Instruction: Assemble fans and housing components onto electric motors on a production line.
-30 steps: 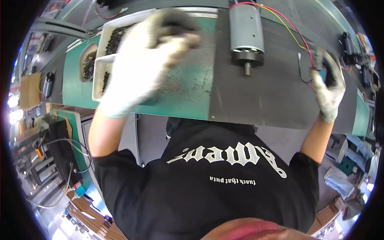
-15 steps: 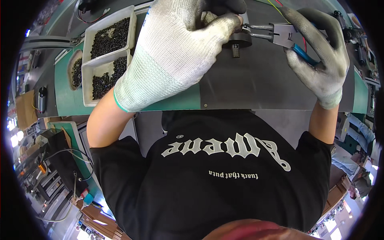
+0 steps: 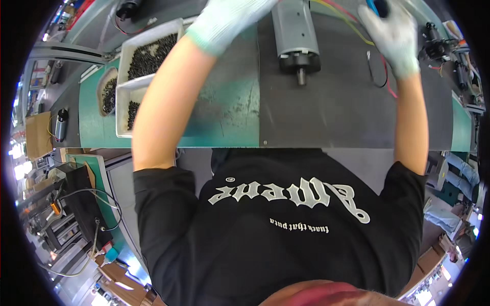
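Note:
A silver cylindrical motor (image 3: 296, 33) with a black end cap lies on the dark mat, its metal shaft (image 3: 301, 76) facing me. My left hand (image 3: 232, 20), in a white knit glove, reaches past the upper edge near the motor's far left end; its fingers are cut off from view. To the right of the motor, my gloved right hand (image 3: 395, 35) is closed around the pliers, of which only a bit of blue handle (image 3: 373, 7) shows. Red and yellow wires (image 3: 352, 23) run between the motor and that hand. A black lead (image 3: 372, 71) lies below them.
White bins (image 3: 122, 109) of small black parts stand at the left, partly behind my left forearm, with a smaller tray (image 3: 100, 94) beside them. Another motor (image 3: 61, 125) stands farther left. A black clamp-like fixture (image 3: 439, 48) is at the right. The bench edge (image 3: 326, 148) runs before me.
Both hands have moved up and away from the motor's shaft end, the right one taking the pliers along. The motor's body and shaft end, largely covered before, now show.

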The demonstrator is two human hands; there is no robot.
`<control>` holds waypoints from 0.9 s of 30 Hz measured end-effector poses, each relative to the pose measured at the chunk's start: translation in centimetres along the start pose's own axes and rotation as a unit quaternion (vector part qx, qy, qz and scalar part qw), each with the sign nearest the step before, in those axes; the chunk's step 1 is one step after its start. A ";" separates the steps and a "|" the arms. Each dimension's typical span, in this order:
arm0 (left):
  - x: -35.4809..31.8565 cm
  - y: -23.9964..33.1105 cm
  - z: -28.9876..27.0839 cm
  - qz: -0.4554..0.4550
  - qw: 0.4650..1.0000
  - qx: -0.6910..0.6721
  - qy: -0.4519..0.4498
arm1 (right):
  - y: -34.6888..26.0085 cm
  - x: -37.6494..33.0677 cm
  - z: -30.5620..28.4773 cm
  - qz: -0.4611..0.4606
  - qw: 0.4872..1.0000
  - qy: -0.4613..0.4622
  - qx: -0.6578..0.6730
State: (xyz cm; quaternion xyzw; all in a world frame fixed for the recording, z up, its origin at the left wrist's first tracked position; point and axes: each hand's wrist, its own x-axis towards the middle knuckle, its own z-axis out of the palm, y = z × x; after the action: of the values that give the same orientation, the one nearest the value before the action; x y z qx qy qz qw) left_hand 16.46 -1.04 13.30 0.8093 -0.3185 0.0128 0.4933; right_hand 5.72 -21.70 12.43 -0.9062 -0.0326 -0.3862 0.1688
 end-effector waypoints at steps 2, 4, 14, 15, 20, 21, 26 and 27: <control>5.7 -5.9 4.4 0.051 0.979 0.171 0.103 | 9.5 1.0 1.8 -0.184 0.946 -0.149 -0.221; 5.8 -7.6 7.2 -0.116 0.973 0.186 -0.072 | 13.4 -1.3 5.6 0.385 0.802 -0.203 0.410; 2.6 -6.3 8.9 -0.131 0.981 0.111 0.096 | 7.3 -6.1 8.8 0.493 0.552 -0.080 0.667; 1.3 -4.6 8.6 -0.104 0.982 0.091 0.129 | 6.2 -5.8 6.8 0.485 0.571 -0.037 0.661; -6.3 2.1 6.4 0.152 0.972 -0.126 0.130 | 0.1 -7.6 -4.5 0.256 0.758 -0.115 0.589; -7.4 2.8 5.9 0.216 0.947 -0.211 0.108 | -0.7 -7.8 -5.9 0.255 0.768 -0.147 0.569; -9.0 4.1 3.8 0.071 0.896 -0.437 -0.027 | -1.6 -5.6 -9.2 0.122 0.944 -0.120 0.282; -8.7 3.5 4.5 0.137 0.912 -0.387 -0.014 | -2.3 -4.4 -10.3 0.126 0.945 -0.119 0.277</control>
State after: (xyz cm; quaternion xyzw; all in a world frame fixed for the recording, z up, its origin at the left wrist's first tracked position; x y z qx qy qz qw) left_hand 6.33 -1.39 10.86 0.5037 -0.4136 -0.0552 0.7565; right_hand -4.93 -22.65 16.60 -0.8597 -0.0442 -0.2270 0.4554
